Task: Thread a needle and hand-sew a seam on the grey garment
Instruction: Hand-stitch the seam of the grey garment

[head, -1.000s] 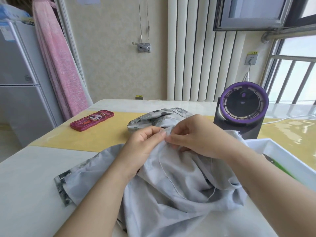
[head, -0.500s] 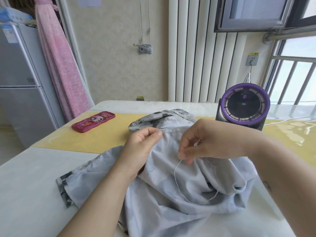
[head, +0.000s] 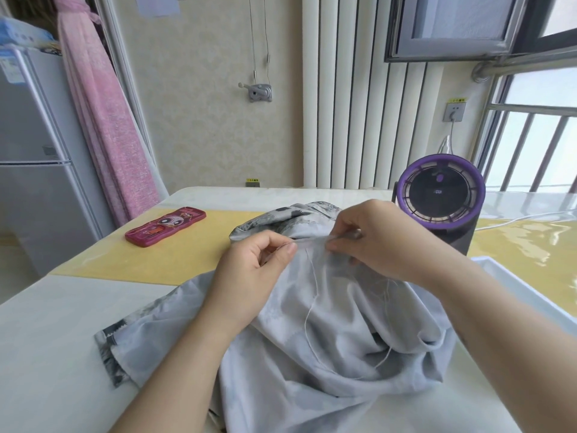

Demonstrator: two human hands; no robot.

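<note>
Mid-stitch on the grey garment (head: 327, 332), heaped on the desk (head: 46, 323).

Head view: right hand (head: 371, 242) pinching the needle (head: 345, 236), long axis level, tip toward the left hand (head: 259, 270), which clenches the fold just beside it. Thread (head: 309, 317) looping down below. Right grip nearer the seam. Yellow wall stickers' writing too small to read.

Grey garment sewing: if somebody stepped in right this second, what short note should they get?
Left hand: pinching a fold of the grey garment, holding the seam line up.
Right hand: grip closed on the needle, laid along the fold at the cloth.
Thread: already through the needle, hanging in a slack loop over the garment.
Done: threading; whether any stitches are in cannot be told.
Left: finish the seam, knot, cut.
</note>
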